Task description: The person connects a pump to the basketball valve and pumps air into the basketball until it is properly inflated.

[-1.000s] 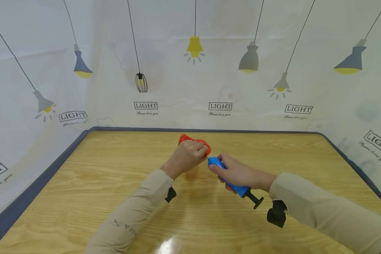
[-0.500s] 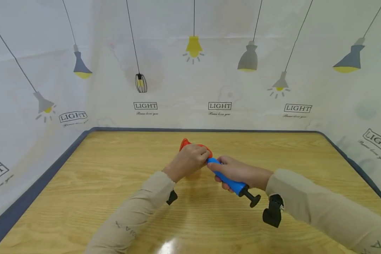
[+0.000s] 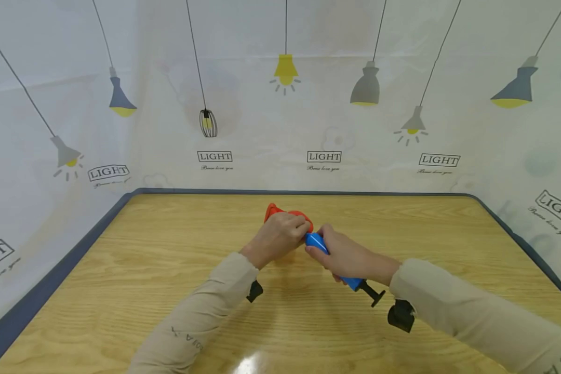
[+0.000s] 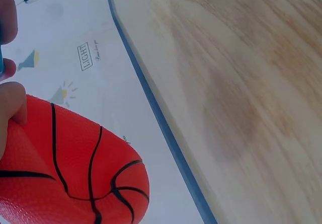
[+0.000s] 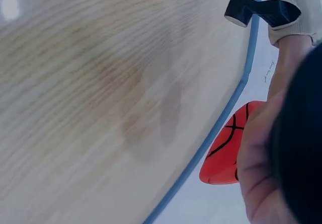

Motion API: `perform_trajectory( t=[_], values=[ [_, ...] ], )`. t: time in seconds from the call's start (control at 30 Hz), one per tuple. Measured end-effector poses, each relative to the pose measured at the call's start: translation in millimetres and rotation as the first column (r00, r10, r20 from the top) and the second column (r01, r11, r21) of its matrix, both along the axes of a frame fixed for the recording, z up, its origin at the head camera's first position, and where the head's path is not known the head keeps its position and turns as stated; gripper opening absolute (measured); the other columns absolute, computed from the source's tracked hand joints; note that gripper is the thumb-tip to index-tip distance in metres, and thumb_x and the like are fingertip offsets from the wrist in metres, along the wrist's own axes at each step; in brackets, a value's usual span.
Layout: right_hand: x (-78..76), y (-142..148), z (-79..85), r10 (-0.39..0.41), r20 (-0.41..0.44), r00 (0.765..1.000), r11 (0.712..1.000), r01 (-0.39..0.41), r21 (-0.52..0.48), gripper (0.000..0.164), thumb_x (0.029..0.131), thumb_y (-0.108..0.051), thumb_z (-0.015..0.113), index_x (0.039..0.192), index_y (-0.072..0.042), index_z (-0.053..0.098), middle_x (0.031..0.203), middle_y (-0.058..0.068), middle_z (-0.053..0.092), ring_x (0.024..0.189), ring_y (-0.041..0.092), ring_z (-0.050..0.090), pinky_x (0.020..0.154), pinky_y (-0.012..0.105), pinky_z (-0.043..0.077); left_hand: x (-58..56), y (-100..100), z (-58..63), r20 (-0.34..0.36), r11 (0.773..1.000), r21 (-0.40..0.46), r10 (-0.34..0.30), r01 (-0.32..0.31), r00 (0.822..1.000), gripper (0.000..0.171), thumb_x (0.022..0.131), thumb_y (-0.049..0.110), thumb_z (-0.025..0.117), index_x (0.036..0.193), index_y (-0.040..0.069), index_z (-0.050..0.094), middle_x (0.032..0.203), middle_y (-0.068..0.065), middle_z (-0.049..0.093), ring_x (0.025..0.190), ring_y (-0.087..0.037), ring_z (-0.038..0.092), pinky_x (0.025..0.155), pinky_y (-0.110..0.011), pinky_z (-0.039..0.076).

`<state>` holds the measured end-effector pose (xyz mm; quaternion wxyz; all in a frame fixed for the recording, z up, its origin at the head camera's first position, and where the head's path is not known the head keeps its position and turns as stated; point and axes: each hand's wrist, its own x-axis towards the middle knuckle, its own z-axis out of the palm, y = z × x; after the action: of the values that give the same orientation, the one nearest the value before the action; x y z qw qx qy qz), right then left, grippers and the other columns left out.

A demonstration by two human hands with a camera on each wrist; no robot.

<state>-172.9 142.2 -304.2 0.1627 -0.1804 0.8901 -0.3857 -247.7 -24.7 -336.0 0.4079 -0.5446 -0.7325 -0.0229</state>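
Note:
A soft, partly deflated red toy basketball (image 3: 272,210) with black lines is held up over the table by my left hand (image 3: 280,234). The left wrist view shows its folded, dented skin (image 4: 75,158), pinched near the thumb at the left edge. My right hand (image 3: 348,254) wraps round a blue hand pump (image 3: 316,241), whose black T-shaped handle (image 3: 374,295) points back toward me. The pump's front end meets the ball right at my left fingertips, and the needle is hidden there. In the right wrist view, part of the basketball (image 5: 221,163) shows behind a hand.
A wood-grain table (image 3: 168,291) with a dark blue edge (image 3: 378,194) lies beneath both hands. Pale walls (image 3: 262,114) printed with lamps enclose it on the far side and both flanks. Black wrist cameras (image 3: 401,315) hang under the beige sleeves.
A thin needle showed between pump and ball a second ago; the gap has closed. The ball and left hand have dipped slightly. The right hand has since rolled over the pump, hiding more of its barrel.

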Motion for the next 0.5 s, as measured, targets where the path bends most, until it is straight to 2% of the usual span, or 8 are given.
perform_trajectory(
  t=[0.1,0.2,0.27,0.37,0.5],
  values=[
    [0.4,0,-2.3,-0.013,-0.043,0.999,1.0,0.014,0.018,0.037,0.092,-0.027,0.046,0.111,0.001,0.032,0.068,0.011,0.045,0.039,0.015,0.045,0.038,0.027,0.042,-0.1,1,-0.3,0.016,1.0,0.02,0.009,-0.009,1.0,0.014,0.072,0.015,0.072,0.069,0.008,0.061,0.064,0.001,0.056,0.05,-0.009,0.052,0.051,-0.017,0.044],
    [1.6,2,-5.1,-0.038,-0.035,0.999,0.999,0.037,-0.037,0.041,0.091,-0.028,0.048,0.114,0.001,0.031,0.069,0.011,0.047,0.04,0.016,0.046,0.039,0.027,0.043,0.7,3,1.3,0.016,0.998,0.039,0.046,-0.047,0.999,0.013,0.071,0.018,0.073,0.071,0.009,0.063,0.065,0.002,0.059,0.051,-0.009,0.053,0.052,-0.017,0.045],
    [2.7,3,-5.8,-0.05,0.008,0.999,0.991,0.05,-0.12,0.042,0.09,-0.026,0.049,0.117,0.001,0.029,0.072,0.012,0.049,0.043,0.016,0.049,0.043,0.029,0.045,1.6,3,3.8,0.002,0.996,0.045,0.075,-0.075,0.997,0.013,0.071,0.02,0.073,0.072,0.011,0.065,0.067,0.003,0.06,0.052,-0.009,0.053,0.052,-0.017,0.044],
    [3.9,6,-4.0,-0.045,0.109,0.993,0.963,0.072,-0.258,0.047,0.089,-0.023,0.05,0.122,0.002,0.026,0.081,0.014,0.053,0.055,0.019,0.054,0.053,0.032,0.048,1.2,1,7.2,-0.024,0.993,0.048,0.113,-0.111,0.993,0.013,0.071,0.022,0.073,0.075,0.012,0.066,0.07,0.003,0.061,0.054,-0.009,0.055,0.053,-0.018,0.045],
    [6.8,10,-1.0,-0.029,0.268,0.963,0.91,0.136,-0.392,0.052,0.09,-0.02,0.05,0.129,0.0,0.023,0.097,0.016,0.053,0.069,0.02,0.057,0.065,0.033,0.049,-3.1,-7,6.3,-0.052,0.987,0.044,0.159,-0.157,0.986,0.014,0.07,0.023,0.073,0.078,0.014,0.067,0.072,0.004,0.061,0.055,-0.009,0.055,0.053,-0.019,0.046]
  ],
)
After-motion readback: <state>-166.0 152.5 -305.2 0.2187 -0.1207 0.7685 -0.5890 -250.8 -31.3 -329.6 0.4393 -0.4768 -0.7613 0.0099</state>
